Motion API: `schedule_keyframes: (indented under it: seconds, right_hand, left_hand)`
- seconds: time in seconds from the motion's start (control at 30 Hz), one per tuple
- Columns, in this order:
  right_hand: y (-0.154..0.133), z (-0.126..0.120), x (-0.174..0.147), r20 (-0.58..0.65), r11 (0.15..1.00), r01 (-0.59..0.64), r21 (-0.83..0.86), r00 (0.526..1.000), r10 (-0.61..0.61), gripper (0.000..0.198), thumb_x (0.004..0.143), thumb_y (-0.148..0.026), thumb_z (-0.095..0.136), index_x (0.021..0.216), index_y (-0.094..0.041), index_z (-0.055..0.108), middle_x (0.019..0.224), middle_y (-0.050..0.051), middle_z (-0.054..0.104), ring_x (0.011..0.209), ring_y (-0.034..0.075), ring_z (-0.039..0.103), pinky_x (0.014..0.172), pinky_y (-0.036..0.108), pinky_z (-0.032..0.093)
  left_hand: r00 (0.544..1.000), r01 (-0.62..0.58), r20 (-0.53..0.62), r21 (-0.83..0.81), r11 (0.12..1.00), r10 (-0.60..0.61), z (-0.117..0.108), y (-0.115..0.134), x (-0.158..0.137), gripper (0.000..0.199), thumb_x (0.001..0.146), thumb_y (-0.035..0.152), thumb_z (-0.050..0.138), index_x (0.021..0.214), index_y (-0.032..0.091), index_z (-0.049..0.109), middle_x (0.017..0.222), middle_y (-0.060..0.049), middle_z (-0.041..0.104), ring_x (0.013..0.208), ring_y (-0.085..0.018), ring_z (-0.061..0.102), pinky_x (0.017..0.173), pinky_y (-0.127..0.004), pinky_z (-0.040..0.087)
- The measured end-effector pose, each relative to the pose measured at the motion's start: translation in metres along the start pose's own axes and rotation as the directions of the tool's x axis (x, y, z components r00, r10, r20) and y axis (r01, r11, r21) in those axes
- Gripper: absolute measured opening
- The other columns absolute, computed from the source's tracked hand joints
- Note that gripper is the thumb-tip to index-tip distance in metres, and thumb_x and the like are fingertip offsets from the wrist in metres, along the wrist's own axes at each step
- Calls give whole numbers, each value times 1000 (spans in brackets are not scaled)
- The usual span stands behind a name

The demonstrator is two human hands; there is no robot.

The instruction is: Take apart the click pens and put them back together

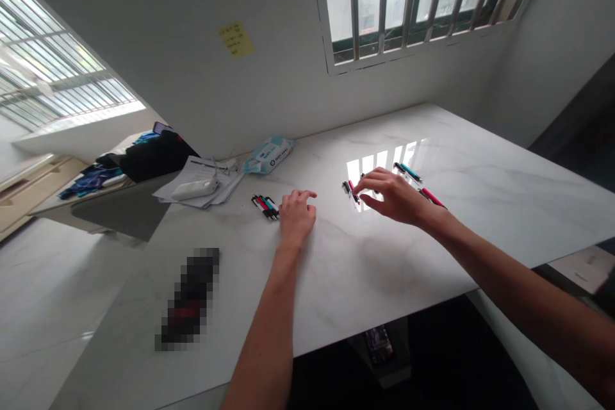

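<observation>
My left hand rests on the white marble-patterned table, its thumb and index finger apart and nothing visible between them. Right against its outer side lies a row of pens in black, white, red and teal; the hand may cover part of it. Over a smaller cluster of pens, one of them red, hovers my right hand. Its fingers are bent and spread from the thumb, the fingertips at or just above the red pen. Beyond that hand is a teal pen with a black one. A red pen lies partly behind my right forearm.
A wet-wipes pack and papers with a white device on top sit at the back left. A pixelated dark object is at the front left. A phone shows below the table edge.
</observation>
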State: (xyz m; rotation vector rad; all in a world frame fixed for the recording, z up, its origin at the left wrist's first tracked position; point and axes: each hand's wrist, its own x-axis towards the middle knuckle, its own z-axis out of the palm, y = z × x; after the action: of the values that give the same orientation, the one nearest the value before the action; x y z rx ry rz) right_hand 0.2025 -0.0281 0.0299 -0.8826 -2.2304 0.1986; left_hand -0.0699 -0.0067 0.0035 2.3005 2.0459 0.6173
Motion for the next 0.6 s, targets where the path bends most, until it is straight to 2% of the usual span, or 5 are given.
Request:
schedule_keyframes:
  seconds: [0.1, 0.2, 0.33, 0.47, 0.6]
  right_hand:
    - [3, 18, 29, 5, 998, 64, 26, 998, -64, 25, 100, -13, 55, 107, -24, 76, 103, 5, 78, 101, 24, 65, 88, 39, 53]
    - [14, 37, 40, 0, 990, 122, 65, 993, -122, 27, 99, -9, 53, 104, -21, 77, 101, 6, 78, 99, 23, 64, 86, 37, 52]
    - [26, 52, 30, -29, 989, 81, 120, 997, -78, 27, 98, -10, 54, 104, -22, 77, 99, 6, 78, 99, 24, 64, 87, 38, 52]
    - [32, 51, 21, -43, 990, 23, 139, 999, -17, 26, 98, -12, 55, 103, -23, 77, 98, 6, 77, 97, 24, 64, 88, 39, 52]
    - [37, 53, 22, -32, 985, 17, 172, 999, -12, 26, 97, -11, 55, 102, -23, 78, 97, 7, 77, 98, 24, 64, 89, 40, 52]
  left_hand:
    - [997, 17, 68, 135, 991, -26, -6, -5, -2, 49, 88, 3, 51, 124, 28, 75, 130, -9, 69, 121, -33, 58, 101, -45, 49]
    - [990, 28, 130, 181, 983, -52, -6, -10, -3, 56, 89, 0, 46, 128, 29, 74, 135, -10, 67, 123, -34, 57, 100, -46, 50]
    - [989, 27, 141, 168, 985, -51, 1, -23, -1, 55, 88, 0, 46, 126, 29, 74, 134, -12, 68, 122, -34, 58, 99, -48, 50]
    - [993, 32, 111, 166, 986, -51, 5, -41, 4, 52, 88, 0, 46, 121, 27, 76, 129, -15, 69, 116, -36, 60, 98, -50, 49]
    - [993, -29, 115, 191, 981, 7, 1, -57, 6, 46, 87, 3, 51, 118, 25, 76, 129, -16, 69, 115, -34, 62, 104, -49, 47]
